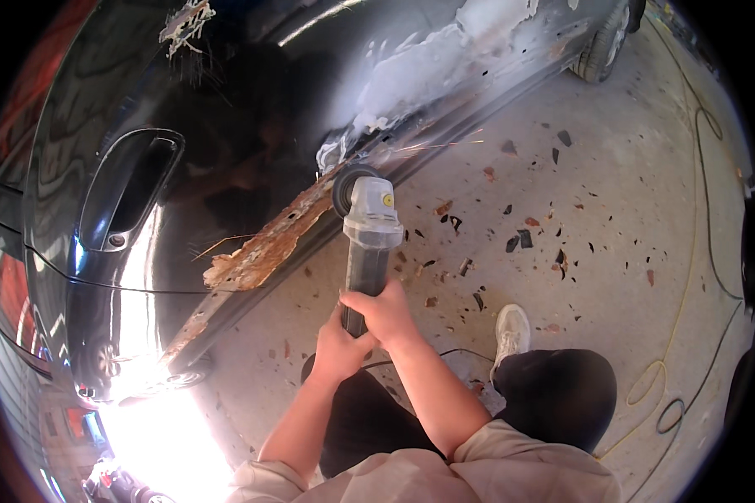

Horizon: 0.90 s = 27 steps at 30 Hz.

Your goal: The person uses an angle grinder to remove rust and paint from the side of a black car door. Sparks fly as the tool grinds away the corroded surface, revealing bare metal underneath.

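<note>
Both of my hands are wrapped round the dark body of an angle grinder [367, 260]. My left hand [339, 345] grips its rear end from the left, and my right hand [386, 312] closes on it just above and to the right. The grinder's pale head points away from me. Its round disc [350, 189] is against or very near the rusty lower edge [277, 243] of a black car door [235, 126], and orange sparks fly off to the right. Bare, ragged metal shows along that edge. Beyond the disc lies a whitish sanded patch [419, 75].
Dark and rust-coloured flakes [524, 239] litter the concrete floor [612, 176] to the right. A yellow cord and a black cable [709, 210] run along the far right. A car wheel [602, 50] stands at the upper right. My shoe [512, 334] is near the flakes. Bright light glares at lower left.
</note>
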Available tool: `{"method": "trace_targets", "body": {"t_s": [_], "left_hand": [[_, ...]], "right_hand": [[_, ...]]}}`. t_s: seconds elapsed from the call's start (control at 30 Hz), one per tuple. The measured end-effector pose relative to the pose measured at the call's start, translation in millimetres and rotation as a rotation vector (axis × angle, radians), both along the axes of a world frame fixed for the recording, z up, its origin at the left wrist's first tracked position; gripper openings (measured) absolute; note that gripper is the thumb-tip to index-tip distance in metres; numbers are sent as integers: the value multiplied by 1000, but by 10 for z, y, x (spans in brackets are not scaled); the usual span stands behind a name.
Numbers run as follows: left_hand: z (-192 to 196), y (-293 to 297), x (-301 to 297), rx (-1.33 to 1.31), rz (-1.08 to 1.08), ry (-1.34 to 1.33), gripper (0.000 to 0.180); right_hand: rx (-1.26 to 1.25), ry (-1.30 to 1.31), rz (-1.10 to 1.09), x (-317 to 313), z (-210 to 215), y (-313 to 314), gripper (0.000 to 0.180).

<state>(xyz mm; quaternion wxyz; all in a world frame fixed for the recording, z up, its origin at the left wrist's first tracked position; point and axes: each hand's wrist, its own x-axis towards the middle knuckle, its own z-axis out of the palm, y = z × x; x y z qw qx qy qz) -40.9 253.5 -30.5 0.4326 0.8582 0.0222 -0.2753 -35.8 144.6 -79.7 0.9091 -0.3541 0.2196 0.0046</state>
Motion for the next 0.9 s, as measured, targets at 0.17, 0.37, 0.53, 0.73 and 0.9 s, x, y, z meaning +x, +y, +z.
{"method": "trace_targets", "body": {"t_s": [0.17,0.37,0.53,0.73,0.9], "left_hand": [[-5,-1,0,19,-16,-20,51],[49,-41,9,103,-22,34,52],[-3,7,15,22,1,6,50],[32,-85,-18,4,-10,-15,49],[96,-90,-26,44,-5,24,50]], "right_hand": [[-43,17,4,9,-25,-9,35],[-1,51,0,-2,-98,28,37],[-40,30,9,20,-43,14,38],[-42,31,14,7,-121,-38,38],[-14,40,4,-3,-90,8,38]]}}
